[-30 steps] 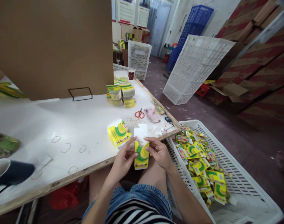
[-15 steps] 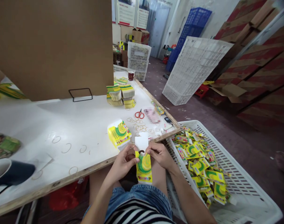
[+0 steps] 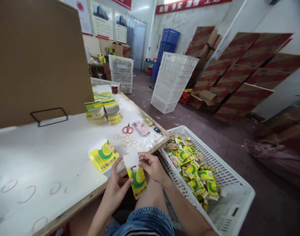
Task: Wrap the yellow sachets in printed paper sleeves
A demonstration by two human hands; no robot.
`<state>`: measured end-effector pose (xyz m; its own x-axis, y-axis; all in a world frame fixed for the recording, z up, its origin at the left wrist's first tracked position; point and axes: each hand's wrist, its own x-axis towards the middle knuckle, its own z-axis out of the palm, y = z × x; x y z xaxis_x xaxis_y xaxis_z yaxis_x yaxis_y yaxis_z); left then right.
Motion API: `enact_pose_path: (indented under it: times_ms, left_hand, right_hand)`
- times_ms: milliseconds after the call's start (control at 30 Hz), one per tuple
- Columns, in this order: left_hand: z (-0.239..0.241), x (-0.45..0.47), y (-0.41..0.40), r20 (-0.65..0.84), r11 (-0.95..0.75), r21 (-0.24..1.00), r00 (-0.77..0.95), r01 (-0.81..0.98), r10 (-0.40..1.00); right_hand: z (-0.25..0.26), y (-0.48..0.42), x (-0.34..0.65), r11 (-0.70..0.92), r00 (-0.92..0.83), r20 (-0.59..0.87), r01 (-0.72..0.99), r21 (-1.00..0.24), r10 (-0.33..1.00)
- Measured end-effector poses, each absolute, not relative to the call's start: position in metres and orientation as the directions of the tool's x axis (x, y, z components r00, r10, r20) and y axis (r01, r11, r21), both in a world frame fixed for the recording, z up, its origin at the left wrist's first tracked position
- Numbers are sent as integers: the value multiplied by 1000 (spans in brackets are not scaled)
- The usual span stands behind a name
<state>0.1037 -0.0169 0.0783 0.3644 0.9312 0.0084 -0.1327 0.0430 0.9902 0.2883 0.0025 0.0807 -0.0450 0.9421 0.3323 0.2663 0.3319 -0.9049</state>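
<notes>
A small yellow and green carton is held above my lap, tilted, with its white top flap standing up and a dark curved cut-out beneath it. My left hand grips the left side of the carton, thumb on the front edge and fingers partly hidden. At the upper right edge, near the flap, my right hand pinches the carton between thumb and fingers. A stack of flat yellow cartons lies on the white table just left of my hands.
A white plastic crate full of yellow packs stands at my right. Red-handled scissors, rubber bands and bundled cartons lie on the table. Beyond are stacked white crates and cardboard boxes.
My view has swung to the right. The carton has tilted in my hands; my left hand has shifted lower along its side, and my right hand sits nearer the flap.
</notes>
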Motion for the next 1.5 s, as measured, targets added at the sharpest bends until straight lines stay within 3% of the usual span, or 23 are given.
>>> enact_pose_path:
  times_ms: [200, 333, 433, 633, 800, 933, 1033, 1100, 1200, 1267, 1300, 1367, 1433, 1500]
  left_hand:
    - [70, 104, -10, 82, -93, 995, 265, 32, 961]
    - [65, 107, -11, 82, -119, 980, 220, 160, 972]
    - [66, 110, -12, 70, -107, 986, 270, 124, 960]
    - [77, 112, -9, -2, 5, 1000, 322, -8, 947]
    - [81, 109, -7, -12, 42, 995, 317, -88, 948]
    - [82, 115, -10, -29, 77, 989, 347, -126, 938]
    - [84, 127, -14, -12, 64, 988, 346, -141, 938]
    - [85, 133, -16, 44, -5, 993, 334, -118, 942]
    - [85, 128, -10, 204, -229, 970, 241, 77, 949]
    - [81, 116, -1, 322, -345, 877, 124, 335, 939]
    - [78, 109, 4, 367, -362, 819, 79, 445, 927]
    - [69, 97, 12, 392, -337, 721, 45, 605, 919]
    - [60, 90, 16, 380, -330, 650, 83, 684, 921]
    - [54, 88, 16, 368, -350, 618, 135, 704, 920]
  right_hand:
    - [92, -4, 299, 418, -72, 414, 257, -871, 908]
    - [97, -10, 302, 276, -196, 233, 232, -933, 952]
    - [100, -11, 299, 225, -213, 159, 334, -915, 964]
    - [97, -9, 290, 240, -130, 202, 546, -803, 971]
    - [90, -14, 291, 301, -155, 258, 452, -840, 954]
    - [88, -15, 292, 381, -2, 407, 355, -853, 913]
    - [84, -14, 293, 330, 54, 348, 208, -921, 936]
    - [82, -17, 304, 293, 59, 311, 206, -934, 949]
    - [86, -26, 348, 290, 195, 436, 508, -811, 879]
    - [89, -30, 384, 115, 335, 562, 777, -618, 756]
    - [90, -30, 399, -2, 384, 608, 847, -532, 695]
    - [88, -26, 413, -71, 379, 640, 889, -453, 668]
    - [82, -17, 399, 48, 309, 589, 859, -510, 747]
    - [72, -3, 361, 190, 213, 490, 737, -648, 845]
